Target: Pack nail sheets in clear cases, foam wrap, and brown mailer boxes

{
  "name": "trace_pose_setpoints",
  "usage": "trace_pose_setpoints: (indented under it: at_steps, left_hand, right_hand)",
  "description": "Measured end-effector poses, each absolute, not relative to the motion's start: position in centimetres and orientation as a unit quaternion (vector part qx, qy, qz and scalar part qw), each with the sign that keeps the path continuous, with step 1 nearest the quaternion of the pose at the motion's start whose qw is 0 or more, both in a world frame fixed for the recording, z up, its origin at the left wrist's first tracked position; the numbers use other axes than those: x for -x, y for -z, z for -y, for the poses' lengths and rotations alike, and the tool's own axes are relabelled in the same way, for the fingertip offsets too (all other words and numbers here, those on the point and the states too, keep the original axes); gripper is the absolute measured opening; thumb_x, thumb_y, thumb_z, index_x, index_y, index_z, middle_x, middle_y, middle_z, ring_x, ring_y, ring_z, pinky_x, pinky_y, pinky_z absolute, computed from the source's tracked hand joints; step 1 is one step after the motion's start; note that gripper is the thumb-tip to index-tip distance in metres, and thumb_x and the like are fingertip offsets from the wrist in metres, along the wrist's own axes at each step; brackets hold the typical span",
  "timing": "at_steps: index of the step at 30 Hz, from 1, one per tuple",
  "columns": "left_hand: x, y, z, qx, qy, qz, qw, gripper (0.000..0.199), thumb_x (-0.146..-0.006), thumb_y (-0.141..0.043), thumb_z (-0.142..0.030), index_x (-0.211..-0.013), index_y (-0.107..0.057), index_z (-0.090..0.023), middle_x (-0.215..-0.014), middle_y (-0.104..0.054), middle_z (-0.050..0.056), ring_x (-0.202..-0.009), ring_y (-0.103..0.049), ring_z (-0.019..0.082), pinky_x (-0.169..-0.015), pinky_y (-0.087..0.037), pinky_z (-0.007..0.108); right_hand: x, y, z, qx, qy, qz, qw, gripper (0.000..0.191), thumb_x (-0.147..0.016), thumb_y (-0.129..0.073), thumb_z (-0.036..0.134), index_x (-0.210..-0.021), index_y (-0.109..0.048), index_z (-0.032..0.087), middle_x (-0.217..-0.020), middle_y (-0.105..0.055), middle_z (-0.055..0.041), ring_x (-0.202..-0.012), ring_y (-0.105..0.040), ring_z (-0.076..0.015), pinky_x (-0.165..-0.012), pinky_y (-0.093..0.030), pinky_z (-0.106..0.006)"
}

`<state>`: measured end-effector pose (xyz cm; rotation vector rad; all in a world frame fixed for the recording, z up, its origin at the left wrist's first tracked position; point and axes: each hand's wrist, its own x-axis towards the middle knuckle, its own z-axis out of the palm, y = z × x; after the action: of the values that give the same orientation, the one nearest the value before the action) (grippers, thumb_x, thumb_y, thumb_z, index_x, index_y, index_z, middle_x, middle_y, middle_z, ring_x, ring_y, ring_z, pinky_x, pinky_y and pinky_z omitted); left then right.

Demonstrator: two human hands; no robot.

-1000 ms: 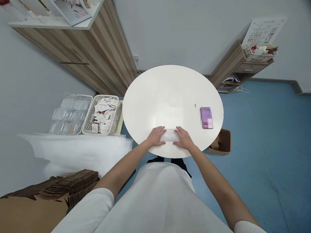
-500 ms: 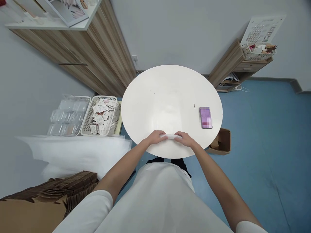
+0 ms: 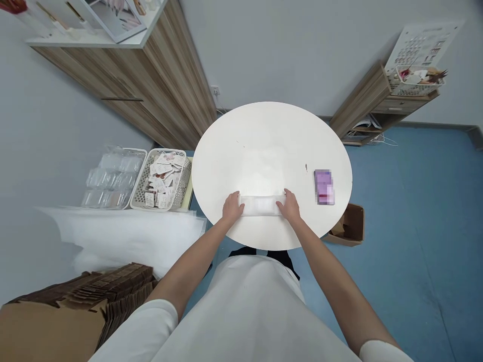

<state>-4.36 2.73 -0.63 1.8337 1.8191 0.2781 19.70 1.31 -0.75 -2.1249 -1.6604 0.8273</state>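
Observation:
A flat white wrapped bundle (image 3: 261,205) lies lengthwise near the front of the round white table (image 3: 271,130). My left hand (image 3: 233,206) grips its left end, thumb pressed on the near side. At the opposite end, my right hand (image 3: 290,205) holds it the same way, thumb over the top. Its wrapping looks soft and slightly translucent, like foam sheet; what is inside is hidden. Right of my hands, a purple rectangular item (image 3: 324,187), partly pixelated, rests on the table.
On the left stand a white basket of printed cards (image 3: 162,181), a tray of clear plastic cases (image 3: 113,176), white foam sheets (image 3: 128,236) and stacked flat cardboard (image 3: 75,311). An open cardboard box (image 3: 352,226) sits on the floor at right. Wooden cabinets (image 3: 162,75) flank the table.
The bundle now shows its broad flat face instead of a narrow edge. My hands have moved apart to its two ends and slightly farther from my body.

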Motion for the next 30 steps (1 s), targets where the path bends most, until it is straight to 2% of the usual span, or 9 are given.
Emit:
trace_pose_setpoints:
  at_steps: [2,5,9,13,16,20,23,27,30]
  left_hand:
    - [3.8,0.3,-2.2,-0.752,-0.112,-0.615,0.212,0.050,-0.075,-0.052,-0.027,-0.122,-0.040,-0.018,-0.120,-0.049,0.011,-0.112,-0.044,0.026,-0.089,-0.037,0.038]
    - [2.7,0.1,-2.0,-0.849,-0.071,-0.477,0.217,0.056,-0.072,-0.057,-0.037,-0.123,-0.040,-0.020,-0.129,-0.042,0.010,-0.122,-0.033,0.027,-0.097,-0.028,0.041]
    - [1.6,0.2,-2.3,-0.874,-0.015,-0.424,0.236,0.063,-0.067,-0.060,-0.035,-0.124,-0.038,-0.020,-0.135,-0.037,0.010,-0.122,-0.033,0.027,-0.099,-0.024,0.041]
    - [1.7,-0.5,-1.7,-0.874,-0.002,-0.408,0.263,0.056,-0.066,-0.059,-0.033,-0.119,-0.044,-0.020,-0.126,-0.047,0.010,-0.114,-0.043,0.027,-0.099,-0.022,0.042]
    - [2.2,-1.4,-0.6,-0.863,0.017,-0.387,0.325,0.054,-0.064,-0.059,-0.038,-0.114,-0.049,-0.021,-0.115,-0.055,0.007,-0.106,-0.049,0.027,-0.095,-0.029,0.040]
    - [2.7,-2.0,-0.4,-0.810,0.023,-0.407,0.422,0.050,-0.066,-0.057,-0.043,-0.111,-0.054,-0.021,-0.113,-0.058,0.005,-0.103,-0.053,0.024,-0.088,-0.037,0.033]
    - [3.1,-2.1,-1.9,-0.759,0.019,-0.441,0.479,0.043,-0.070,-0.052,-0.048,-0.103,-0.060,-0.022,-0.108,-0.061,0.004,-0.097,-0.056,0.023,-0.078,-0.042,0.029]
    - [4.1,-1.8,-4.3,-0.707,-0.012,-0.507,0.492,0.036,-0.074,-0.046,-0.049,-0.090,-0.063,-0.021,-0.092,-0.064,0.004,-0.081,-0.059,0.020,-0.064,-0.043,0.026]
    - [4.8,-0.8,-5.1,-0.688,-0.027,-0.557,0.465,0.027,-0.075,-0.047,-0.042,-0.078,-0.061,-0.019,-0.078,-0.062,0.003,-0.071,-0.057,0.018,-0.057,-0.040,0.025]
  right_hand:
    - [-19.5,0.5,-1.0,0.689,-0.225,0.673,0.149,0.061,-0.074,-0.053,0.036,-0.128,-0.033,0.017,-0.132,-0.038,-0.0142,-0.120,-0.035,-0.0296,-0.094,-0.032,-0.044]
    - [-19.2,0.3,-1.0,0.543,-0.224,0.806,0.075,0.065,-0.067,-0.062,0.040,-0.124,-0.038,0.020,-0.139,-0.030,-0.0120,-0.127,-0.025,-0.0307,-0.100,-0.023,-0.046]
    - [-18.7,0.6,-1.0,0.500,-0.239,0.832,0.010,0.059,-0.068,-0.062,0.029,-0.121,-0.039,0.018,-0.137,-0.032,-0.0136,-0.123,-0.032,-0.0284,-0.097,-0.025,-0.044]
    - [-18.6,0.1,0.6,0.500,-0.278,0.820,0.010,0.053,-0.067,-0.060,0.026,-0.116,-0.043,0.017,-0.130,-0.041,-0.0135,-0.115,-0.041,-0.0284,-0.092,-0.032,-0.042]
    - [-19.0,-0.8,2.2,0.493,-0.359,0.792,0.014,0.052,-0.065,-0.062,0.032,-0.112,-0.045,0.019,-0.118,-0.051,-0.0104,-0.106,-0.047,-0.0261,-0.085,-0.038,-0.038]
    - [-19.8,-1.9,2.1,0.502,-0.472,0.725,-0.002,0.045,-0.063,-0.064,0.039,-0.104,-0.053,0.023,-0.104,-0.059,-0.0057,-0.091,-0.054,-0.0229,-0.075,-0.042,-0.034]
    - [-20.3,-2.5,0.2,0.534,-0.524,0.664,0.022,0.035,-0.065,-0.062,0.044,-0.094,-0.061,0.024,-0.107,-0.059,-0.0049,-0.096,-0.054,-0.0238,-0.078,-0.041,-0.033]
    - [-21.0,-2.3,-2.0,0.602,-0.559,0.563,0.083,0.036,-0.068,-0.057,0.051,-0.087,-0.065,0.022,-0.104,-0.062,-0.0051,-0.100,-0.053,-0.0248,-0.081,-0.041,-0.034]
    - [-21.2,-1.3,-2.5,0.657,-0.546,0.500,0.143,0.038,-0.066,-0.059,0.049,-0.092,-0.063,0.022,-0.105,-0.061,-0.0055,-0.100,-0.053,-0.0229,-0.081,-0.041,-0.032]
